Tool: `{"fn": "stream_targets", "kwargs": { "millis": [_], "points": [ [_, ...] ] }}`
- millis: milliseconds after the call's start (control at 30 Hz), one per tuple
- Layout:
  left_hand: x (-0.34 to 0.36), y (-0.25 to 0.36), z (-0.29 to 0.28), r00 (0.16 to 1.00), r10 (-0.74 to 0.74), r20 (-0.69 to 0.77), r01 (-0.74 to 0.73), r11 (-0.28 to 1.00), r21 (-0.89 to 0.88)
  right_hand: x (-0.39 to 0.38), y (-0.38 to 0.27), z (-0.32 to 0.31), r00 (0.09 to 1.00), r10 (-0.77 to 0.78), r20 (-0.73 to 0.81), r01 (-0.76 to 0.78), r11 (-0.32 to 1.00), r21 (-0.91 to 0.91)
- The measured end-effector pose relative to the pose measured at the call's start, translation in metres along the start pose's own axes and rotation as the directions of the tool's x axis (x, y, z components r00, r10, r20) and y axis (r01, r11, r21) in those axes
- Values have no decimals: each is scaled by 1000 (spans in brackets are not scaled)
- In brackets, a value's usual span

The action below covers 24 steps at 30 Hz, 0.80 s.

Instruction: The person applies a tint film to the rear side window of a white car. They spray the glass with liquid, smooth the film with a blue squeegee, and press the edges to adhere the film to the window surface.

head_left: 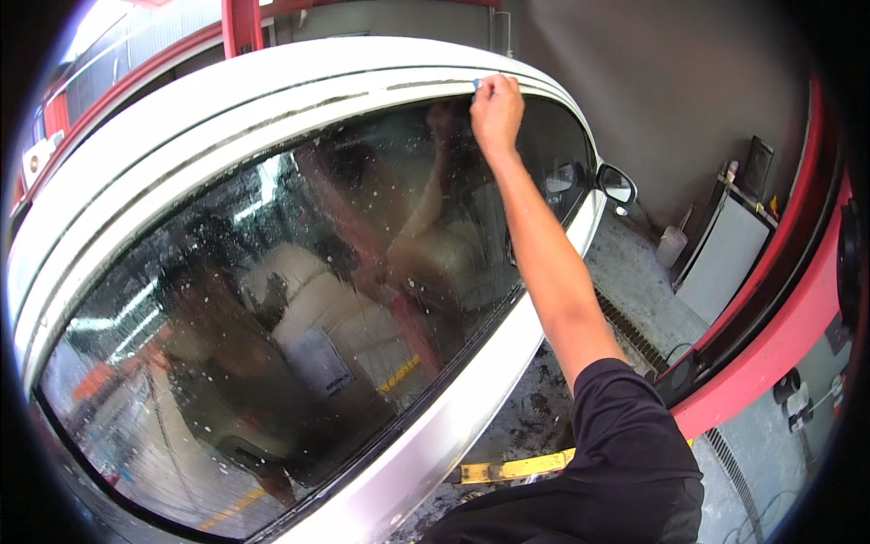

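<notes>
Gray wall [652,100] being seen beyond right hand [497,111]. Small blue thing [478,84] being pinched by right hand, along top edge of white car [362,53]. Long dark strip [308,106] being stretched leftward from right hand. Left hand not being shown; grip cannot be told.

The car roof [299,62] showed smooth, glossy white paint, and the strip [317,101] along its edge looked dull and patchy. The window [317,299] was shiny, reflective glass, its surface spotted and smeared. The sleeve [625,435] appeared as matt black cloth, the wall [652,82] matt, the floor [639,258] stained concrete, the bucket [671,247] pale plastic.
</notes>
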State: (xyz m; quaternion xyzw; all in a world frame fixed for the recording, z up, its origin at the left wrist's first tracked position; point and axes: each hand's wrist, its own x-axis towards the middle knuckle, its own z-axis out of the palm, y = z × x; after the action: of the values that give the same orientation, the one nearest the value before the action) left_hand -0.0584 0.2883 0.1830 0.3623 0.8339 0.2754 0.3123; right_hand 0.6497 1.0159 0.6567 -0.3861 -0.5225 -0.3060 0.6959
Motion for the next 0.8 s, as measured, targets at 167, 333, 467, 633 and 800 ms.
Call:
{"fn": "stream_targets", "kwargs": {
  "millis": [167,333,467,633,800],
  "points": [
    [5,15,-31,999,24,-42,-22,999,40,-6,-18,4,1000,-16,6,16,999,32],
    [-10,16,-43,997,12,-73,-8,998,58,-23,-73,6,1000,-12,22,7,973,231],
    [-16,13,-63,997,16,-82,-9,996,87,-7,-43,5,995,82,-58,-84,996,-29],
    [-41,4,-67,995,-9,-99,18,996,92,-15,-59,9,999,53,-13,-52,996,73],
    [-54,-6,-43,994,-21,-110,27,998,58,-26,-105,5,998,-52,-24,56,974,219]
  ]
}}
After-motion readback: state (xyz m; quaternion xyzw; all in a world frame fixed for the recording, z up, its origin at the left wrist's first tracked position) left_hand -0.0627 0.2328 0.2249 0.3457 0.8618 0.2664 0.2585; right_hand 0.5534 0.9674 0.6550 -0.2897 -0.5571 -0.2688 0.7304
